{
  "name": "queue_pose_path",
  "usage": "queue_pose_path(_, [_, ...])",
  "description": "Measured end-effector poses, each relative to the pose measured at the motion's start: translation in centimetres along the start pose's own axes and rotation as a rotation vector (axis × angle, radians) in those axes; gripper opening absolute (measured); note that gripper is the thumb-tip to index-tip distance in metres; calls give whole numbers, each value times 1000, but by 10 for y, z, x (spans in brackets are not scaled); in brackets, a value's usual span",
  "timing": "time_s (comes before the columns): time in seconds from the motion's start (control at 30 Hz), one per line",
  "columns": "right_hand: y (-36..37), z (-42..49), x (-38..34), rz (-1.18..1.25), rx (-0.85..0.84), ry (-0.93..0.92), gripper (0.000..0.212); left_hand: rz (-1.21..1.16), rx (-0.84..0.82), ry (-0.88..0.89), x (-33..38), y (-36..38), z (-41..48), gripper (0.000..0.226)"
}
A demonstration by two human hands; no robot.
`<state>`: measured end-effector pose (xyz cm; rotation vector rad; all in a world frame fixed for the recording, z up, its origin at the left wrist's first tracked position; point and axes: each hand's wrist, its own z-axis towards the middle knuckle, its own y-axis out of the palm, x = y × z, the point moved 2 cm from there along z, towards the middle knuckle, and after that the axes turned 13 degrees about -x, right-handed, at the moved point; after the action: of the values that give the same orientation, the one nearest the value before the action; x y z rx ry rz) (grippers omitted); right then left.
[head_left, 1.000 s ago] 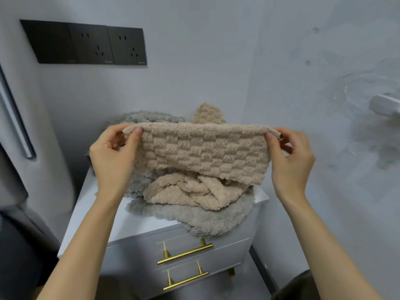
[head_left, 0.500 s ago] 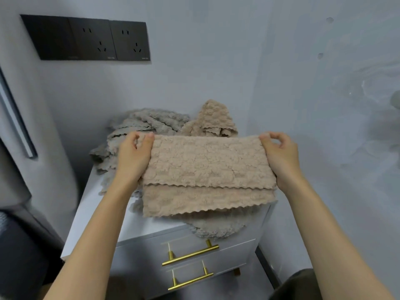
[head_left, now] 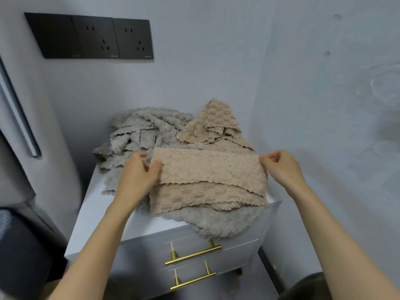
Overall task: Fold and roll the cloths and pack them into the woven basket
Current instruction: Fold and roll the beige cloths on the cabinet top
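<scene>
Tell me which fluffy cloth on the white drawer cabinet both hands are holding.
The folded beige fluffy cloth at the front: left hand and right hand pinch its upper corners. The crumpled beige cloth and grey cloths lie behind and beneath it.

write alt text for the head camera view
A left hand and right hand pinch the upper corners of a folded beige cloth over a white cabinet heaped with loose grey cloths. Black wall sockets are mounted above.

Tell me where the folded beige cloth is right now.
Head view, centre: the beige cloth is held between the left hand and right hand, over the grey cloth on the white cabinet.
</scene>
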<state>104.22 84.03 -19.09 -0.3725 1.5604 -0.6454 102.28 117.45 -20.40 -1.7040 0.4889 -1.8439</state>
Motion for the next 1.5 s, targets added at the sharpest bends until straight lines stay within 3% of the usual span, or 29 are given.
queue_pose_path(0.1, [-4,-11,2,-164,-86,13,39,7,-57,-59,-4,-2,-8,36])
queue_pose_path(0.2, [-5,-18,4,-121,-212,75,48,-51,-12,-46,0,-9,-12,30])
queue_pose_path(0.37, [-4,-27,2,46,-313,98,41,-92,-133,-67,6,-9,-16,44])
queue_pose_path(0.5, [-9,-29,-3,215,-240,21,30,-301,-90,-51,15,-11,-18,29])
queue_pose_path(0.63, [-13,-31,-10,358,-112,-42,21,-680,-95,-30,27,-15,-24,19])
queue_pose_path(0.7, [-13,-34,-10,372,-108,-49,18,-722,-89,-5,30,-16,-31,17])
queue_pose_path(0.93, [-11,-46,0,240,-178,-20,13,-622,-105,10,19,-18,-55,23])
queue_pose_path(1.23, [-1,-50,8,41,-309,109,15,26,-131,-70,-5,-14,-55,16])
queue_pose_path(1.4, [5,-53,-3,221,-412,211,26,-173,-109,-137,-4,-10,-45,51])
queue_pose_path(1.5, [6,-52,-6,285,-423,267,30,-275,-155,-167,2,-2,-37,61])
